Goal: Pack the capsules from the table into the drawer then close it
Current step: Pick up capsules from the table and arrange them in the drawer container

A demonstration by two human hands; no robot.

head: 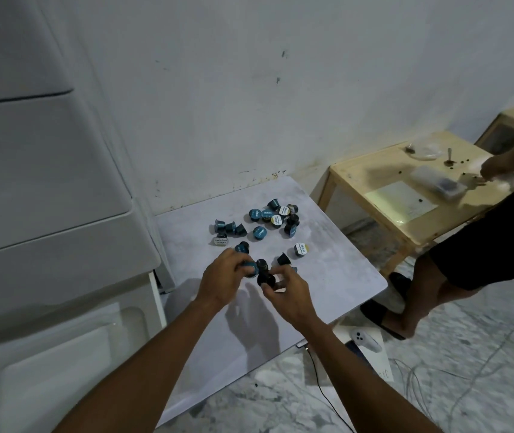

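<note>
Several blue and black coffee capsules [262, 232] lie scattered on a low grey table [337, 276], most toward its far side. My left hand [221, 276] is closed around a blue capsule [251, 267] above the table's middle. My right hand [290, 292] grips black capsules [263, 275] between its fingers, right beside the left hand. One black capsule [283, 259] and one white-lidded capsule [301, 249] sit just beyond my right hand. A white plastic drawer unit [46, 189] stands at the left with its fronts shut.
Another person's legs [430, 276] and hand are at the right, by a wooden table [374, 173] with a clear box and small items. A white controller [368, 340] and cables lie on the marble floor near the table's right corner. The wall is behind.
</note>
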